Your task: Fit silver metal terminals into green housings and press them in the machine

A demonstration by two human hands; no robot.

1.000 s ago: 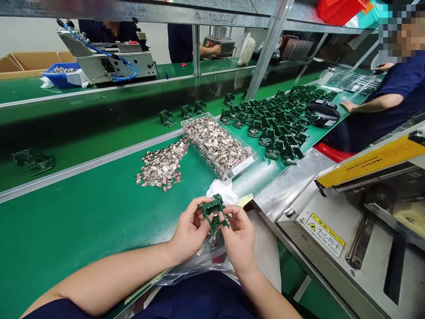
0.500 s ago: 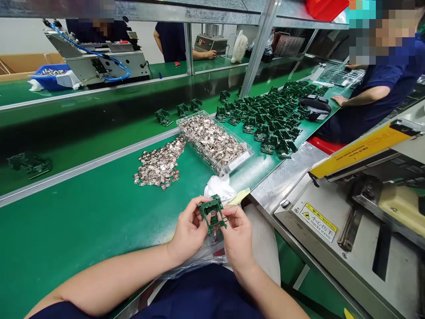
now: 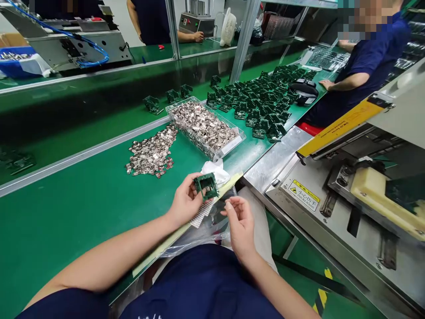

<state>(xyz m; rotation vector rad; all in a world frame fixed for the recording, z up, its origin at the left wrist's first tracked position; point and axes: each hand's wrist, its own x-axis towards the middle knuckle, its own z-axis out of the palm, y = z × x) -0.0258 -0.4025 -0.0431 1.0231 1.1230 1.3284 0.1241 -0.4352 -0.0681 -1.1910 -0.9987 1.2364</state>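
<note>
Electronics assembly line, long green worktop (image 3: 56, 239) edged by a steel rail (image 3: 83, 155), a second green bench beyond it. Left hand (image 3: 184, 199) curled around a green frame (image 3: 206, 186), fingers and thumb on its sides, frame flat-on to the camera and held above the worktop's near edge. Ridged metal strip (image 3: 202, 213) just below the frame, touching it and lying against the palm side of the hand. Right hand (image 3: 241, 226) beside the frame but apart from it, thumb and forefinger pinched narrow; whether anything lies between them is too small to tell. White cloth (image 3: 214, 172) just behind the frame, on the worktop. Clear plastic bag (image 3: 202, 237) under both hands, at the near edge. Farther up the worktop, clear tray (image 3: 202, 128) heaped with small metal pieces, loose pile of the same pieces (image 3: 151, 155) beside it. Many green frames (image 3: 255, 106) spread past the tray toward the far end, a few more on the lower bench (image 3: 16, 161). At right, steel machine (image 3: 332, 199) with yellow guard (image 3: 341, 126) and "injure hand" warning label (image 3: 302, 195). Seated co-worker (image 3: 368, 66) at far right, one hand (image 3: 327, 83) resting on the worktop; another person (image 3: 148, 22) stands across the line.
</note>
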